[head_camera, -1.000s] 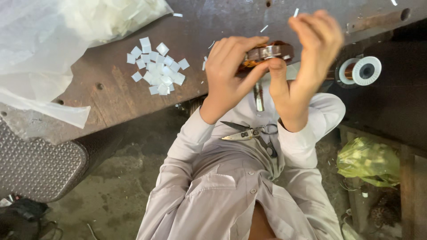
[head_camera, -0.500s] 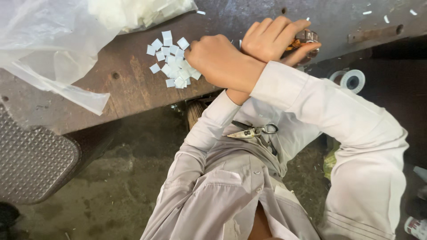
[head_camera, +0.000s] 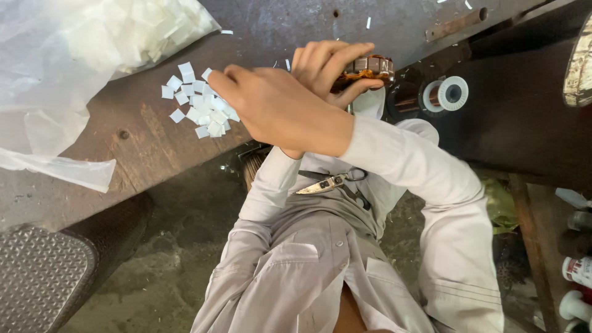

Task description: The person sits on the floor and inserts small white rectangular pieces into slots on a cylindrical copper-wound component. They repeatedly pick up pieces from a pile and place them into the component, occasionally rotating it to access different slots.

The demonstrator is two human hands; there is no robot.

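Observation:
My left hand [head_camera: 327, 65] is shut on a small brown wound coil piece [head_camera: 369, 66], held just above the edge of the dark worn bench [head_camera: 148, 145]. My right hand [head_camera: 280, 111] crosses over the left forearm. Its fingertips reach the edge of a loose pile of small white paper squares [head_camera: 197, 105] on the bench. I see only the back of that hand, and its fingers are hidden. A pair of scissors [head_camera: 327, 184] lies on my lap below the hands.
A clear plastic bag [head_camera: 92, 49] holding more white squares covers the bench's left end. A spool of copper wire [head_camera: 447, 94] lies to the right of the coil piece. A metal tread plate [head_camera: 37, 277] is at lower left, and bottles [head_camera: 576, 271] stand at lower right.
My right hand came down from a raised position and swung left across my left arm to the white squares. The left hand kept hold of the coil piece.

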